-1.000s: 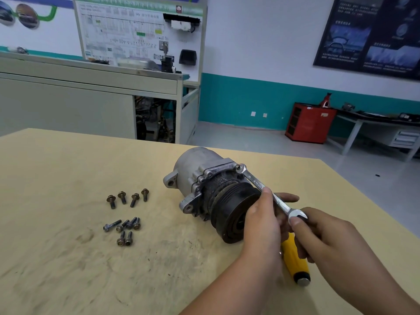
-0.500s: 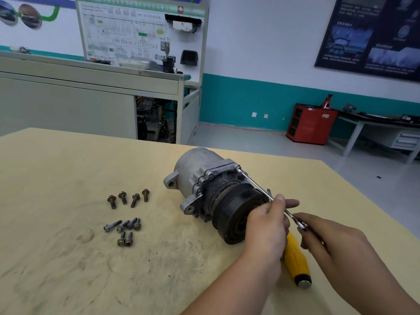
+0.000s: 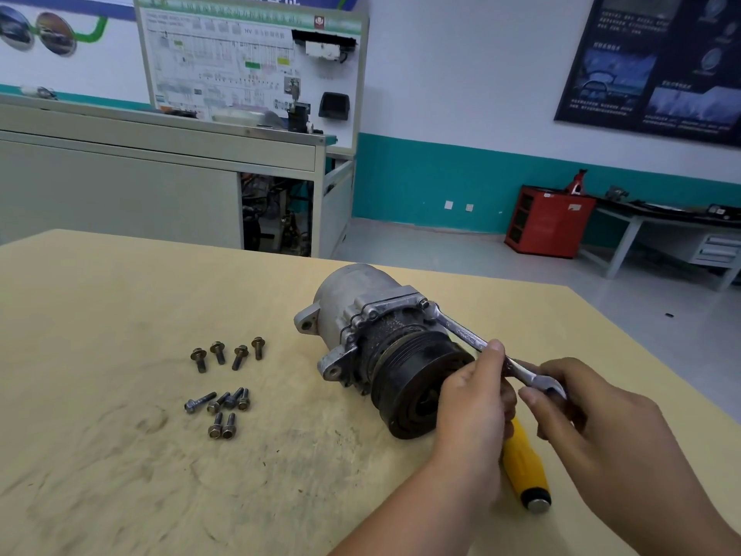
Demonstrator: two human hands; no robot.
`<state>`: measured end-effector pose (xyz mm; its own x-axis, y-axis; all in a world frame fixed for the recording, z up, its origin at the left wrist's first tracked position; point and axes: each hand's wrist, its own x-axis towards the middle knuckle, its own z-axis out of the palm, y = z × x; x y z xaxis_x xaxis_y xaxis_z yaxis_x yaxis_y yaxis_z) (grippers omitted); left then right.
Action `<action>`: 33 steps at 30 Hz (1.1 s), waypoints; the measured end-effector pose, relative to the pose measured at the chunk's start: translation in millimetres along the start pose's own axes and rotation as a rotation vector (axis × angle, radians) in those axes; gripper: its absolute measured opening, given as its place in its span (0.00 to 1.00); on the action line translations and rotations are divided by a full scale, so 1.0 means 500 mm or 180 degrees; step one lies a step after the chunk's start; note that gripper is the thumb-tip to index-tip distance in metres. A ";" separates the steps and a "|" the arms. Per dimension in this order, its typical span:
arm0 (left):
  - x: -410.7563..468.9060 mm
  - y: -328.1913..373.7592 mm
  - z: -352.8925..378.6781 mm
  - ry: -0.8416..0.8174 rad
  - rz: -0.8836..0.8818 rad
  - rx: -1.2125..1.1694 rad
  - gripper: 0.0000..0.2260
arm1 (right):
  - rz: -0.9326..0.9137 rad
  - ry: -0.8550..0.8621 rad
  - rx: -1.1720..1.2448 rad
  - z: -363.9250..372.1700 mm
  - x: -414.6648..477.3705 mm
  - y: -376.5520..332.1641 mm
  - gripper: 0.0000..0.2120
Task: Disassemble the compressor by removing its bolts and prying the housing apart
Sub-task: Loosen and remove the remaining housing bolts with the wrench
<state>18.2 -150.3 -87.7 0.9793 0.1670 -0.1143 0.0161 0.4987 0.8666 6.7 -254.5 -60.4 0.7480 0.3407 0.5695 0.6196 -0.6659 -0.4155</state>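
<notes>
Left of centre in the frame, on the pale wooden table (image 3: 100,455), lay a row of four brownish flanged bolts (image 3: 239,357), heads toward the top of the frame. Just below them lay a loose cluster of six smaller grey bolts (image 3: 234,399). Both groups lay well apart from the workpiece.

At the centre of the frame the grey cast-metal compressor (image 3: 353,298) rested on its side on the table, with its black grooved pulley (image 3: 417,391) facing the lower right. Three bolts were visible in the flange plate.

The ring end of a silver combination wrench (image 3: 461,333) was seated on the plate's upper-right bolt (image 3: 424,303), and its shank ran down toward the right. The left hand (image 3: 473,403) grasped the shank at mid-length, thumb on top. It covered part of the pulley's face.

Below the hands, a yellow-handled screwdriver (image 3: 523,463) lay on the table, its shaft hidden. The right hand (image 3: 593,419), at the lower right, pinched the wrench's open-jaw end between its fingertips.

At the upper left stood a grey cabinet (image 3: 120,186), and at the right edge a red cabinet (image 3: 549,222).
</notes>
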 end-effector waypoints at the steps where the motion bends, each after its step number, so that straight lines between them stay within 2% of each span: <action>1: -0.001 0.002 0.002 0.0053 -0.0005 -0.0056 0.15 | -0.0240 0.0049 -0.0222 0.001 -0.001 -0.004 0.11; 4: 0.000 0.006 0.003 0.0125 -0.0034 -0.0247 0.23 | -0.0965 0.0186 -0.1025 0.016 -0.007 -0.013 0.08; 6: 0.000 0.009 0.002 0.0105 -0.0002 -0.0222 0.25 | -0.1070 0.0305 -0.1230 0.028 -0.013 -0.007 0.07; 10: 0.004 0.010 0.000 0.0016 0.0047 -0.0148 0.28 | -0.0227 0.0083 -0.0221 0.021 -0.020 -0.017 0.12; 12: 0.005 0.010 -0.002 -0.0015 0.0019 0.0062 0.29 | 0.0213 0.0018 0.0377 0.020 -0.022 -0.027 0.06; 17: 0.008 0.004 -0.005 -0.0130 0.0009 0.0392 0.29 | 0.0723 -0.0243 0.0686 0.011 -0.013 -0.019 0.11; 22: 0.011 -0.001 -0.009 -0.0214 0.0045 0.0251 0.27 | 0.0412 -0.0209 0.0214 0.011 -0.013 -0.004 0.11; 27: 0.011 0.000 -0.013 -0.0121 0.0114 0.0207 0.23 | -0.0265 0.0145 -0.0957 0.017 -0.017 0.020 0.13; 29: 0.013 -0.002 -0.012 -0.0114 0.0120 0.0247 0.23 | -0.0304 0.0201 -0.0817 0.021 -0.022 0.026 0.13; 33: 0.017 -0.007 -0.007 -0.0091 0.0133 0.0220 0.26 | 0.0403 0.0069 0.0206 0.017 -0.015 0.014 0.10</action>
<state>25.7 -147.6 -93.5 0.9848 0.1616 -0.0644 -0.0118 0.4316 0.9020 7.6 -256.1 -73.9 0.8164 0.2417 0.5245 0.5351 -0.6583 -0.5294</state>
